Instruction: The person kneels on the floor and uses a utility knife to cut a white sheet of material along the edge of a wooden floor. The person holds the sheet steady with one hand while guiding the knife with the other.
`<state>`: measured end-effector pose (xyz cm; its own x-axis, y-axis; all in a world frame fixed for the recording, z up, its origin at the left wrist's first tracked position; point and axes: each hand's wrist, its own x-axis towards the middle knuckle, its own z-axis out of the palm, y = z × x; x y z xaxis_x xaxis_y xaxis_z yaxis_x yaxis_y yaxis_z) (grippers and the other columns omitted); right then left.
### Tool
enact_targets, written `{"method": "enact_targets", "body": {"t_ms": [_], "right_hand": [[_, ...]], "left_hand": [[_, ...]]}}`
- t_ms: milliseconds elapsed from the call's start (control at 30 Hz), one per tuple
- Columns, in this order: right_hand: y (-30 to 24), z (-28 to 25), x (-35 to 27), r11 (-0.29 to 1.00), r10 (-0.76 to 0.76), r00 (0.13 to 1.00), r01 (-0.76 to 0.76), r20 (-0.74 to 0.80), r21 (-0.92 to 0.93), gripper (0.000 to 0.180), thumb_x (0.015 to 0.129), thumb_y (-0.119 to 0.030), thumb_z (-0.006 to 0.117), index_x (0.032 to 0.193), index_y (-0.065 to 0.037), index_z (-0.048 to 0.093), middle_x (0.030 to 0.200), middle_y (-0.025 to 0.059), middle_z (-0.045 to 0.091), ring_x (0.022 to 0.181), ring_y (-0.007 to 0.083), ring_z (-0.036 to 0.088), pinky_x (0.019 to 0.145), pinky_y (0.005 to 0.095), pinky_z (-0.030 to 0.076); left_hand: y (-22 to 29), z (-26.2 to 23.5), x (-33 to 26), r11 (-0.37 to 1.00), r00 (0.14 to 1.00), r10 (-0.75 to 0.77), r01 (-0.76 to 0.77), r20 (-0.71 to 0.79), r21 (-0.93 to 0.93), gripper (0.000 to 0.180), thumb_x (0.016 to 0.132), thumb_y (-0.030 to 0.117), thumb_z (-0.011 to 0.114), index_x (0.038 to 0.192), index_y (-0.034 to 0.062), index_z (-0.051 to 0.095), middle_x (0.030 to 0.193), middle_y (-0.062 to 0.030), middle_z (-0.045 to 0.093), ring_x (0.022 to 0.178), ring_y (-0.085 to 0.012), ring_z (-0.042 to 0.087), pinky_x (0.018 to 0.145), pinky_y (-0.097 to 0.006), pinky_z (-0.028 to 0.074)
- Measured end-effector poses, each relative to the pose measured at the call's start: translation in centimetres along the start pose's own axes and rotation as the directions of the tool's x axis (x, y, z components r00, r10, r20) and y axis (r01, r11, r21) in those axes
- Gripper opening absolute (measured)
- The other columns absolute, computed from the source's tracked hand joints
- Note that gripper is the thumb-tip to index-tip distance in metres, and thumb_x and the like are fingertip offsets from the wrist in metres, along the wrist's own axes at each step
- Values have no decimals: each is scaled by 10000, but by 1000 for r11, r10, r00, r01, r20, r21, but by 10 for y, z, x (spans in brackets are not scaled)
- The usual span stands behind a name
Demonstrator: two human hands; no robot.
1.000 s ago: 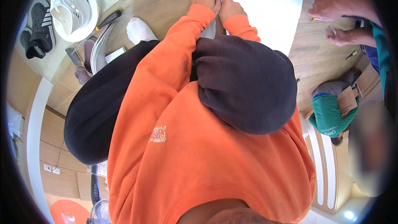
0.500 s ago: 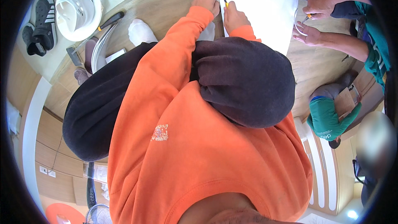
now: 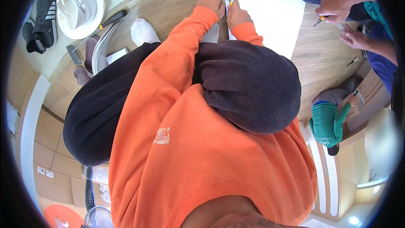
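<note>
I crouch in an orange sweatshirt and dark trousers over a wooden floor. Both hands meet at the left edge of a large white sheet lying on it. My left hand has its fingers curled down on that edge. Just to its right, my right hand is closed around a small yellow-tipped tool, which is mostly hidden. My knee covers the sheet's near part.
Another person's hands work with a small cutter at the sheet's far right. A person in green crouches at right. White shoes, black sandals and a black-handled tool lie at upper left. My socked foot is nearby.
My hands stay together at the sheet's edge, hardly shifted. The other person's hands have moved a little right again after drifting left.
</note>
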<state>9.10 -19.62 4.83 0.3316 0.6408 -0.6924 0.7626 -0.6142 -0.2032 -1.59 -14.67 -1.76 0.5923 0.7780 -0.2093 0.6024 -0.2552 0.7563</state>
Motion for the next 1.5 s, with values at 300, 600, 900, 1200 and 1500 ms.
{"method": "enact_targets", "body": {"t_ms": [300, 600, 900, 1200, 1500], "right_hand": [[-6, -2, 2, 998, 32, 999, -31, 31, -47, 231, 927, -302, 359, 981, -78, 382, 762, 248, 618, 743, 456, 595, 637, 532, 455], [-10, -5, 3, 995, 83, 992, -76, 99, -71, 215, 924, -292, 357, 987, -89, 385, 817, 224, 635, 794, 430, 611, 684, 518, 464], [-9, -8, 9, 997, 71, 991, -68, 116, -33, 224, 909, -288, 367, 989, -80, 390, 827, 234, 630, 807, 439, 604, 682, 523, 464], [-4, -13, 3, 998, 51, 995, -48, 91, -29, 239, 919, -290, 357, 991, -66, 402, 838, 242, 625, 822, 446, 594, 703, 523, 459], [-9, -36, -16, 997, 43, 998, -40, -47, 63, 212, 907, -264, 394, 992, -69, 384, 751, 229, 621, 716, 447, 598, 627, 523, 459]], "left_hand": [[-3, -1, 2, 1000, 1000, 11, -11, 3, 26, 167, 781, 189, 461, 856, 96, 578, 833, -95, 612, 804, -312, 574, 676, -419, 468], [2, -7, 3, 1000, 1000, 7, -8, 26, 20, 156, 776, 193, 464, 828, 82, 561, 799, -108, 602, 789, -318, 567, 680, -428, 462], [3, -7, 2, 999, 996, -37, 34, 85, 42, 183, 771, 191, 452, 845, 82, 579, 809, -117, 608, 791, -318, 568, 690, -427, 463], [13, -12, 8, 991, 985, -72, 53, 156, 124, 227, 774, 220, 449, 885, 96, 603, 829, -124, 629, 801, -337, 578, 700, -445, 463], [6, -17, -7, 1000, 1000, 19, -19, -24, -7, 249, 772, 132, 528, 1013, 98, 580, 910, -103, 576, 821, -317, 572, 702, -397, 485]]}}
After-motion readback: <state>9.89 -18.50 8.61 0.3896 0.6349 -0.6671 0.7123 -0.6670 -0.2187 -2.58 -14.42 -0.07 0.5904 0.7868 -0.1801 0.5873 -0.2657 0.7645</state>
